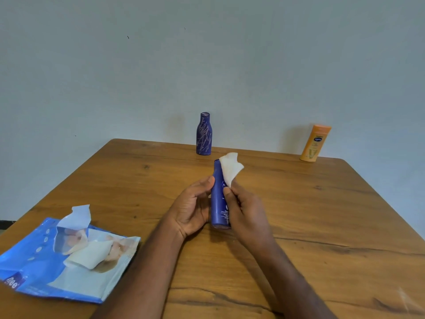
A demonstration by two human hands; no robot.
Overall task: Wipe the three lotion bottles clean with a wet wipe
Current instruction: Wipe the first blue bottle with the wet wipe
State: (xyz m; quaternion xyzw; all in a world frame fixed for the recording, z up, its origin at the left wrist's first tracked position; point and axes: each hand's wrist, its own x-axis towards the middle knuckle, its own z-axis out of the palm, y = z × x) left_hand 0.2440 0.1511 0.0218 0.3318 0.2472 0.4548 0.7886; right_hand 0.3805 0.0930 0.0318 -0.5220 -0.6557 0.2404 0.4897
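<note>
A tall blue lotion bottle (219, 199) stands upright on the wooden table (322, 215) at the centre. My left hand (193, 208) grips its left side. My right hand (248, 212) pinches a white wet wipe (231, 168) against the bottle's upper right side, near the cap. A dark purple bottle (203, 134) with pale scribble marks stands at the table's far edge. An orange bottle (315, 143) stands at the far right corner, close to the wall.
An opened blue wet-wipe pack (41, 268) lies at the front left, its flap peeled up and a wipe (89, 254) sticking out. A plain pale wall rises right behind the table's far edge.
</note>
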